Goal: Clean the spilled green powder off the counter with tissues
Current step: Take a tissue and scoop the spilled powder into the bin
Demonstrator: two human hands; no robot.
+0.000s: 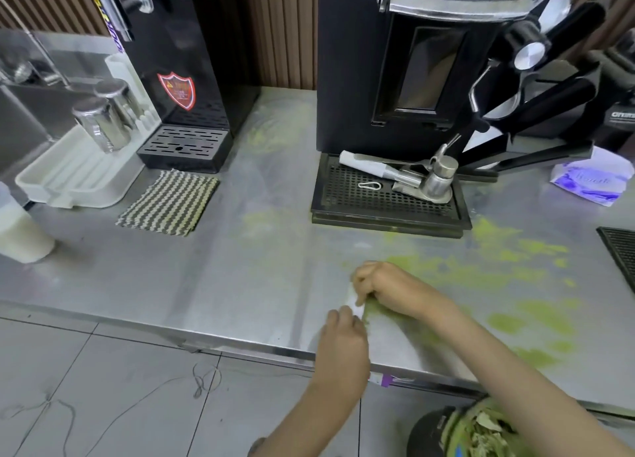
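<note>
The steel counter (171,284) is carrying the whole job. Green powder (508,267) is lying in streaks & patches over its right half, from the foot of the coffee machine (405,61) down to the front edge, w/ fainter smears further left & back. A bin (464,432) is sitting on the floor just under that edge.

The right hand (388,284) is working at the spill's left end, fingers curled & pinching a white tissue (355,302) down on the counter, w/ a greenish ridge just beside it. The left hand (343,333) is sitting at the tissue's near corner, fingers curled; can't tell if they're gripping it or only touching.

To do this step well, prob. best to be drawing powder one way, toward the front edge, w/ the tissue folded so it's trapping powder, not fanning it out. Light pressure, since dry powder is likely to smear on steel. Most of the spill, esp. the right side, is not yet wiped.
</note>
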